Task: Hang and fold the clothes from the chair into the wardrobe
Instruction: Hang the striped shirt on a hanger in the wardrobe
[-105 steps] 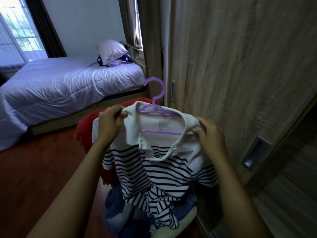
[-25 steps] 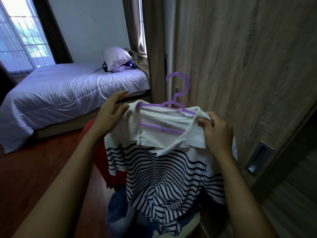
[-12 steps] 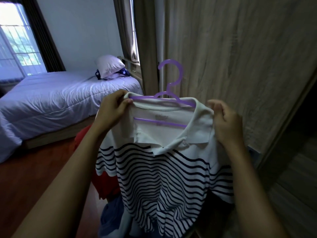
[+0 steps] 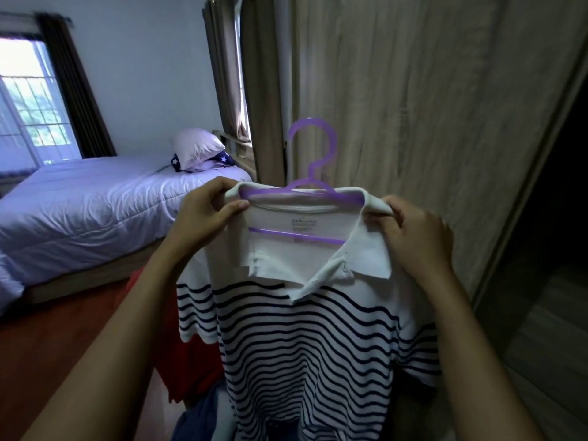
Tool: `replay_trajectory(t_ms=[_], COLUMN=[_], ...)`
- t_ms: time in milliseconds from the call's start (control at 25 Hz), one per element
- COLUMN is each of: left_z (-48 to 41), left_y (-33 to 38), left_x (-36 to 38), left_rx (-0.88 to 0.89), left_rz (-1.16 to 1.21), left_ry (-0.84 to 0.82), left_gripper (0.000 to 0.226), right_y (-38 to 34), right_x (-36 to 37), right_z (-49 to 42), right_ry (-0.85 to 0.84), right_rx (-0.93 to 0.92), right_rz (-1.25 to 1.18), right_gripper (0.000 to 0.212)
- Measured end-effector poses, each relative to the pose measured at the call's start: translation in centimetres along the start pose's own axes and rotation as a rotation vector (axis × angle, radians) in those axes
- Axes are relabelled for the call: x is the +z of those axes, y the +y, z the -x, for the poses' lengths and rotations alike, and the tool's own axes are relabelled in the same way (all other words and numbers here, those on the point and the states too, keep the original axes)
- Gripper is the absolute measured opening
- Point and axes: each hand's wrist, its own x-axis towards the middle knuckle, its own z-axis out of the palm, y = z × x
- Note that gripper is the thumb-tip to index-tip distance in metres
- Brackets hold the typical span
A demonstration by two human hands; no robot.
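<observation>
I note the shirt (image 4: 305, 338) sits on the hanger (image 4: 310, 173), held up before the wardrobe door (image 4: 429, 106), left hand (image 4: 203, 214) and right hand (image 4: 416, 233) each pinching a shoulder end; it looks light, limp and liable to slip off, so I judge the stiff hook the surer hold.

Bed (image 4: 95, 276) with quilt (image 4: 95, 202) and pillow (image 4: 197, 146), clothes pile (image 4: 191, 361) probably on unseen chair

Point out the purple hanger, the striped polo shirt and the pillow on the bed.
purple hanger (image 4: 311, 174): head view, on the stem below the hook.
striped polo shirt (image 4: 305, 338): head view, on the striped chest.
pillow (image 4: 197, 147): head view, on the middle of its face.
</observation>
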Motion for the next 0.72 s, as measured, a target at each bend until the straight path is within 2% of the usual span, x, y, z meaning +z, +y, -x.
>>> replay_trajectory(t_ms=[160,280,400,560,720], left_z=[-0.9,-1.3,-1.0,0.5,3.1], left_y=[1.9,3.0,4.4,6.3,9.6], left_x=[0.3,1.5,3.2,6.5,9.9], left_rx=[0.022,0.051,0.155,0.245,0.303], left_rz=[-0.077,-0.023,0.089,0.116,0.202], left_ry=[0.0,-0.035,-0.158,-0.306,-0.349], left_gripper=[0.011,0.021,0.037,0.039,0.058], right_y=[0.0,-0.1,-0.1,-0.2,-0.2], right_x=[-3.0,-5.9,-8.9,-12.1,-15.7], right_z=[-0.6,0.3,3.2,8.3,13.4], right_ry=[0.038,0.092,0.146,0.172,0.185], right_rx=[-0.022,-0.008,0.07,0.197,0.344], right_rz=[0.03,0.063,0.142,0.256,0.376], right_gripper=[0.011,0.011,0.012,0.009,0.015])
